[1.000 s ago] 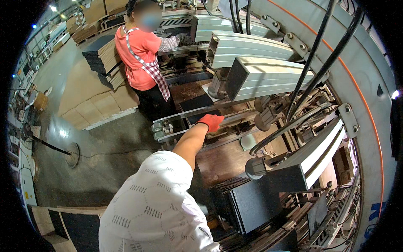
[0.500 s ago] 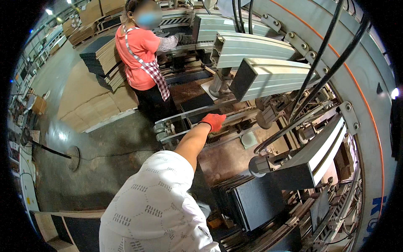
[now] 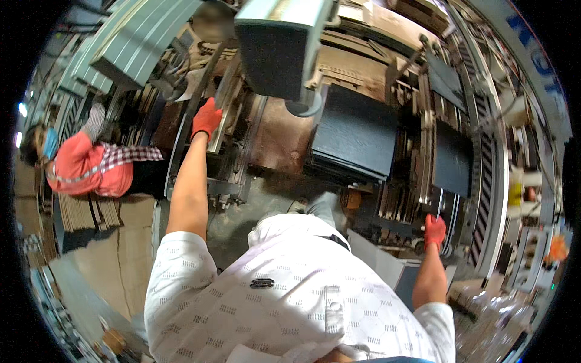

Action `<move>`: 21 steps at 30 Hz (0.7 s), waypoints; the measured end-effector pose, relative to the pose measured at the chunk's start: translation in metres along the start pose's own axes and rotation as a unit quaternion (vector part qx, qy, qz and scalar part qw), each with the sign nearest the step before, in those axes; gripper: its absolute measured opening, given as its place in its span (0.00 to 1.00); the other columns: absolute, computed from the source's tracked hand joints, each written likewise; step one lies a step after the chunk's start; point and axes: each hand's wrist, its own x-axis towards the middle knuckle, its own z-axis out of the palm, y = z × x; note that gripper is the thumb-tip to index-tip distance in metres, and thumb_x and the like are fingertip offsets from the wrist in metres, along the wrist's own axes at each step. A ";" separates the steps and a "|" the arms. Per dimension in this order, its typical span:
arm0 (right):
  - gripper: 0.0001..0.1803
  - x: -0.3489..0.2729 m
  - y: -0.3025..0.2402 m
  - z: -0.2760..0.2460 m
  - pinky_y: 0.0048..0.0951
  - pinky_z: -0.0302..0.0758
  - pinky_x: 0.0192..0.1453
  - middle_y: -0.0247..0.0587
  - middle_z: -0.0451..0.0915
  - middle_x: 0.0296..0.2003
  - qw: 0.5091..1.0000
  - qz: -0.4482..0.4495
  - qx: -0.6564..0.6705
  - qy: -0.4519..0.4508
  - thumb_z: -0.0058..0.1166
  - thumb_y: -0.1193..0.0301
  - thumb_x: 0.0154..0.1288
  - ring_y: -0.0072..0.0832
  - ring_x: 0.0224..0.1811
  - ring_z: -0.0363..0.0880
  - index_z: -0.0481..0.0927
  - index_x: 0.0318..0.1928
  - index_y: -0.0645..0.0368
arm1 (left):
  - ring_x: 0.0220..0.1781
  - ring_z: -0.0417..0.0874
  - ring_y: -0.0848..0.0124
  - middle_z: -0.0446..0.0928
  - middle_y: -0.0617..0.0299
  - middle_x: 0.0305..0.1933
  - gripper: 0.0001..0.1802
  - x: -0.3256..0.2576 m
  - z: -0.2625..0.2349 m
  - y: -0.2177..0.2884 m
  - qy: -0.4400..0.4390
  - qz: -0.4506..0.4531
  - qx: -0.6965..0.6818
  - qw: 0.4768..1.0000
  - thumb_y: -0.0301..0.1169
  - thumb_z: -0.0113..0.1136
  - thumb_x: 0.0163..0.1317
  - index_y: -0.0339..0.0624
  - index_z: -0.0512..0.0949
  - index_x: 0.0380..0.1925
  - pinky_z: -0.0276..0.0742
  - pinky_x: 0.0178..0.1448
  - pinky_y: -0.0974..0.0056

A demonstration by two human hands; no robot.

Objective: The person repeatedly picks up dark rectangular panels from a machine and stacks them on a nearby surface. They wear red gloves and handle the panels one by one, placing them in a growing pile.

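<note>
By the metal rails (image 3: 215, 141), likely heavy, stiff, best held by their sides, the left hand (image 3: 207, 119) and right hand (image 3: 434, 231) look half curled, gripping or not, I can't tell.

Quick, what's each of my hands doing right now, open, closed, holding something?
Left hand: at a pale metal rail; whether it grips cannot be told.
Right hand: no held object clear; open or closed cannot be told.
</note>
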 end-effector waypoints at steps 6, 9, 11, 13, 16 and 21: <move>0.25 -0.006 0.013 0.002 0.57 0.77 0.48 0.56 0.86 0.41 0.999 0.021 -0.023 0.033 0.59 0.47 0.64 0.59 0.46 0.83 0.86 0.40 0.58 | 0.65 0.79 0.47 0.80 0.49 0.62 0.33 -0.015 -0.021 0.045 -0.003 -0.032 0.026 0.999 0.43 0.64 0.70 0.44 0.69 0.71 0.77 0.65 0.41; 0.26 -0.010 0.007 0.001 0.58 0.78 0.47 0.57 0.87 0.41 0.998 0.009 -0.026 0.051 0.60 0.46 0.63 0.59 0.46 0.83 0.85 0.39 0.59 | 0.66 0.76 0.49 0.80 0.49 0.60 0.29 -0.050 -0.009 0.065 0.284 0.057 0.074 0.954 0.43 0.67 0.64 0.45 0.74 0.63 0.72 0.67 0.43; 0.28 -0.013 0.008 -0.001 0.57 0.78 0.48 0.57 0.87 0.41 0.998 0.028 -0.041 0.045 0.59 0.45 0.63 0.59 0.46 0.84 0.86 0.41 0.60 | 0.65 0.75 0.47 0.78 0.48 0.59 0.25 -0.091 0.012 0.113 0.423 0.094 0.074 0.898 0.42 0.65 0.66 0.42 0.75 0.58 0.70 0.67 0.45; 0.29 -0.013 0.003 0.000 0.57 0.79 0.50 0.57 0.87 0.42 0.998 0.025 -0.044 0.038 0.58 0.44 0.63 0.58 0.47 0.85 0.86 0.44 0.61 | 0.60 0.75 0.47 0.77 0.49 0.57 0.22 -0.125 0.055 0.140 0.283 0.078 -0.117 0.949 0.40 0.64 0.66 0.40 0.76 0.55 0.69 0.65 0.43; 0.27 -0.014 -0.004 -0.002 0.56 0.78 0.53 0.57 0.87 0.45 0.996 0.029 -0.060 0.056 0.58 0.45 0.63 0.57 0.51 0.84 0.87 0.46 0.56 | 0.60 0.75 0.48 0.79 0.47 0.52 0.18 -0.161 0.123 0.196 0.160 0.136 -0.355 0.911 0.36 0.63 0.68 0.39 0.76 0.53 0.70 0.64 0.47; 0.28 -0.016 -0.008 -0.009 0.57 0.77 0.53 0.57 0.86 0.47 0.996 0.048 -0.073 0.035 0.57 0.44 0.63 0.57 0.52 0.83 0.86 0.46 0.57 | 0.51 0.80 0.45 0.82 0.46 0.44 0.18 -0.171 0.143 0.280 0.089 0.077 -0.372 0.921 0.42 0.64 0.70 0.39 0.76 0.47 0.75 0.54 0.46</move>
